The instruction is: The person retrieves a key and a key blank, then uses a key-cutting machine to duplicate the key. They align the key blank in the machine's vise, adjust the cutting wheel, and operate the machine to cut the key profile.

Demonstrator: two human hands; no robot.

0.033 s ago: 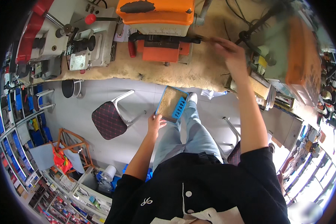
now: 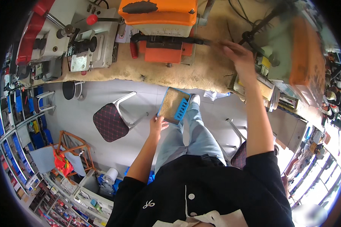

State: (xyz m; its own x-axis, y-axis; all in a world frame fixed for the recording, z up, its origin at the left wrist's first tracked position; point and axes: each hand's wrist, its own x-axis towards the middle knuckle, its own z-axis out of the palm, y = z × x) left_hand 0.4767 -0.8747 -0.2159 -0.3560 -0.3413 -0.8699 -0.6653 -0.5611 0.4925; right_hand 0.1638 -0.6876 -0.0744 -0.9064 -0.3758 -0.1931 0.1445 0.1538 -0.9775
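Observation:
My left hand (image 2: 157,125) grips the lower-left corner of a blue-rimmed shallow tray (image 2: 161,104) held below the bench edge, with sandy-brown debris inside and a blue piece (image 2: 182,108) with several dark shapes at its right side. My right hand (image 2: 236,55) is raised over the bench, fingers closed around a slim, motion-blurred brownish object that I cannot make out. It is just right of an orange machine (image 2: 157,11) with a black bar (image 2: 165,40) across its lower orange block (image 2: 163,55).
A red-and-white machine (image 2: 45,38) stands at left, an orange-and-green one (image 2: 303,56) at right, on the worn bench (image 2: 140,73). Below are a chequered chair (image 2: 110,121), a stool (image 2: 69,90), a folded wooden chair (image 2: 74,140) and laden shelves (image 2: 15,159).
My right hand and forearm have shifted slightly to the right, and the object in that hand is more smeared. My left hand and the tray look unmoved.

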